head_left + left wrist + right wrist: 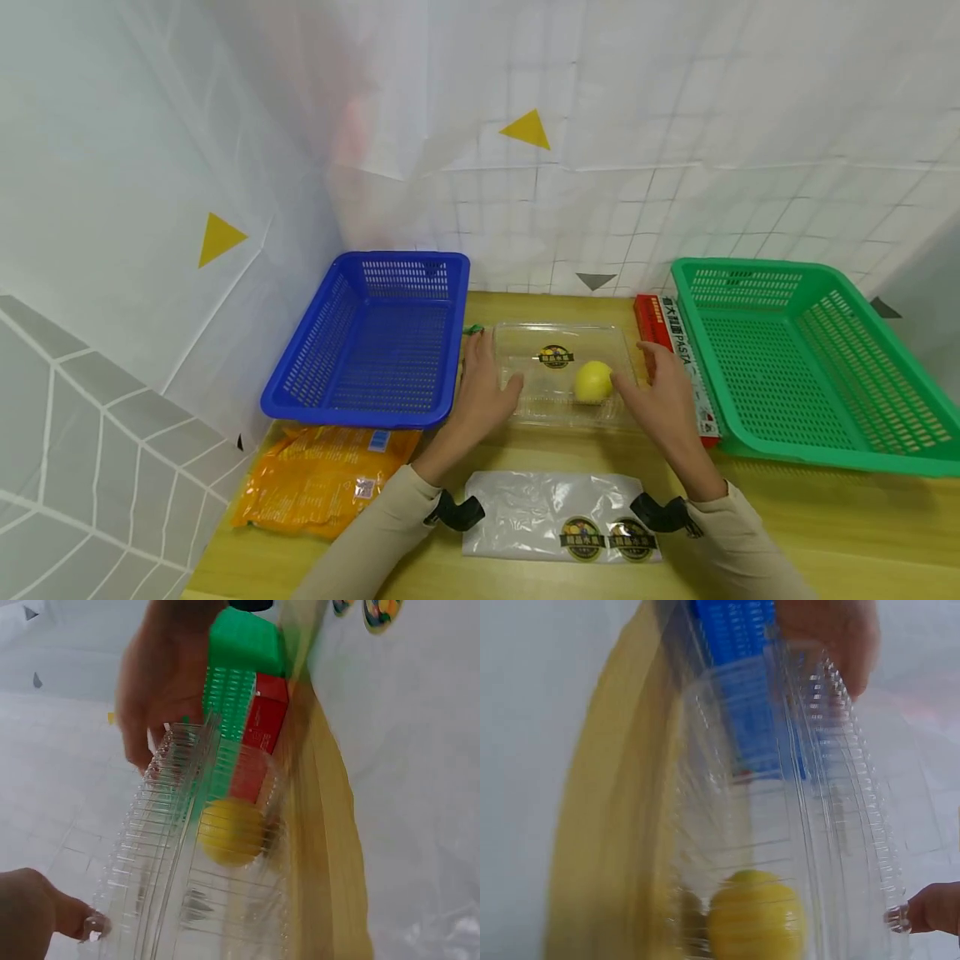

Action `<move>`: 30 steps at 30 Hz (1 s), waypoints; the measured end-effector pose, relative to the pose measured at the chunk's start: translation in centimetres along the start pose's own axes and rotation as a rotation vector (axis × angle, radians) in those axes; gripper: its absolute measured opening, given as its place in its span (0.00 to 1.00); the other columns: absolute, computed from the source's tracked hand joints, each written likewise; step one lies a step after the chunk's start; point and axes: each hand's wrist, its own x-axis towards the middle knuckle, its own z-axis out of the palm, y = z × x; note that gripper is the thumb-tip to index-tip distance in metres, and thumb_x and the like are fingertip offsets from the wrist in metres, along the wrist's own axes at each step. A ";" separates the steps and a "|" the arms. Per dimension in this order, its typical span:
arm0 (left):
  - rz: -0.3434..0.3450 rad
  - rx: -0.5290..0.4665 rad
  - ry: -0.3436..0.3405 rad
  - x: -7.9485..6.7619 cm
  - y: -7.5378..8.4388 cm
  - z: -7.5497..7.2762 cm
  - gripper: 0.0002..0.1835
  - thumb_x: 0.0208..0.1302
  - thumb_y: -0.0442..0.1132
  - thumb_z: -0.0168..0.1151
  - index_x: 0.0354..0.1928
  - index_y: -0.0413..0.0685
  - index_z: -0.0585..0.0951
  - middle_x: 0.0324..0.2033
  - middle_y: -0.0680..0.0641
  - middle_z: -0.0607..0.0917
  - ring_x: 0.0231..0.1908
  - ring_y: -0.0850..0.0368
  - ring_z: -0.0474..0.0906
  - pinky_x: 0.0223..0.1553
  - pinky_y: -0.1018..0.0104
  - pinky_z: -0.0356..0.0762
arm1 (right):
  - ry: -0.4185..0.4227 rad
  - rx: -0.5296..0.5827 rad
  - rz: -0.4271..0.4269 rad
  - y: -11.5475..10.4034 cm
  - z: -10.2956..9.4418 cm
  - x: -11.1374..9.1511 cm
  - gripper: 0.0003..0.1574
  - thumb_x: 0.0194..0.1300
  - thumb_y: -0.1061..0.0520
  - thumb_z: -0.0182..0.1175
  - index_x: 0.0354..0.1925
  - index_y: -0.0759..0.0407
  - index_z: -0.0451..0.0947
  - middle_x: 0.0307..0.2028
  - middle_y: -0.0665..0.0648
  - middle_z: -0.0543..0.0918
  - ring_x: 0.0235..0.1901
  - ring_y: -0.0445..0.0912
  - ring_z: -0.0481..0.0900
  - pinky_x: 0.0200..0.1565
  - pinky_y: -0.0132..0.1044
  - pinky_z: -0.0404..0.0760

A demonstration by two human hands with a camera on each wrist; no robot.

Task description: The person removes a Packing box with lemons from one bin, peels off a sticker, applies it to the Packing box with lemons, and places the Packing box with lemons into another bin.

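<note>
While a yellow wooden desk [840, 525] is partly covered by things, its right side is filled by a big green plastic basket with lots of holes [772, 367]. On the left, a blue plastic basket with holes [397, 350] is placed. Close to the person, a flat, shiny white plastic bag [517, 517] marked with two round dark labels is laid down. Just in front of the blue basket, a crinkly orange packet [322, 487] can be seen. Between the two baskets, a see-through plastic box with a lid [551, 396] is set, and just beside the green basket a long red and white pasta box [697, 392] is laid. At the see-through box's left side, the left hand [480, 396] is placed, with its thumb and fingers spread apart. At its right side, the right hand [663, 400] is placed, its fingers bent a little and its thumb well apart from them. The box's edge is touched by both thumbs. Inside, near the right thumb, a round yellow fruit [592, 382] is seen through the plastic.
</note>
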 end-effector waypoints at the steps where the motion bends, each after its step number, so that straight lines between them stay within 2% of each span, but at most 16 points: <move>1: -0.033 -0.037 -0.004 -0.1 -0.1 0.1 0.47 0.68 0.39 0.64 0.80 0.32 0.50 0.77 0.29 0.51 0.76 0.35 0.52 0.73 0.42 0.55 | -0.028 0.021 0.028 0.2 -0.1 -0.2 0.41 0.69 0.55 0.65 0.71 0.74 0.63 0.64 0.76 0.71 0.60 0.68 0.70 0.61 0.64 0.72; 5: -0.166 -0.150 -0.025 -0.4 -0.5 0.1 0.48 0.69 0.41 0.65 0.81 0.33 0.48 0.77 0.30 0.55 0.75 0.35 0.54 0.73 0.43 0.54 | -0.137 0.102 0.152 0.8 -0.3 -0.7 0.47 0.73 0.50 0.64 0.76 0.72 0.56 0.69 0.75 0.68 0.64 0.68 0.70 0.63 0.63 0.72; 9: -0.239 -0.245 -0.056 -0.8 -0.5 -0.1 0.46 0.71 0.42 0.64 0.80 0.31 0.51 0.75 0.30 0.61 0.74 0.36 0.57 0.73 0.44 0.55 | -0.221 0.122 0.226 1.4 -0.3 -1.0 0.49 0.76 0.42 0.60 0.77 0.72 0.55 0.72 0.74 0.65 0.68 0.68 0.67 0.65 0.62 0.71; 15: -0.257 -0.331 -0.074 -0.9 -0.8 -0.2 0.45 0.72 0.43 0.63 0.79 0.29 0.52 0.73 0.29 0.63 0.73 0.36 0.60 0.73 0.44 0.57 | -0.256 0.135 0.246 1.8 -0.2 -1.0 0.49 0.78 0.39 0.56 0.76 0.74 0.57 0.69 0.76 0.68 0.66 0.68 0.68 0.64 0.61 0.72; 17: -0.245 -0.361 -0.065 -0.9 -1.0 0.1 0.42 0.72 0.41 0.63 0.78 0.31 0.54 0.71 0.29 0.68 0.70 0.36 0.64 0.71 0.43 0.61 | -0.264 0.151 0.261 1.9 -0.1 -1.1 0.48 0.78 0.39 0.56 0.76 0.74 0.58 0.67 0.76 0.70 0.64 0.66 0.70 0.63 0.60 0.73; 22: -0.234 -0.387 -0.053 -1.2 -1.1 0.5 0.36 0.71 0.41 0.64 0.74 0.33 0.63 0.62 0.31 0.77 0.63 0.37 0.72 0.66 0.41 0.69 | -0.286 0.179 0.315 2.2 -0.1 -1.0 0.49 0.78 0.38 0.55 0.74 0.76 0.59 0.65 0.76 0.73 0.61 0.63 0.73 0.60 0.55 0.75; 30: -0.237 -0.397 -0.058 -1.2 -0.9 0.4 0.33 0.72 0.41 0.63 0.71 0.31 0.65 0.59 0.31 0.78 0.60 0.37 0.75 0.63 0.42 0.72 | -0.295 0.190 0.308 2.6 -0.1 -0.8 0.48 0.77 0.36 0.56 0.72 0.75 0.63 0.63 0.74 0.76 0.59 0.60 0.75 0.54 0.45 0.77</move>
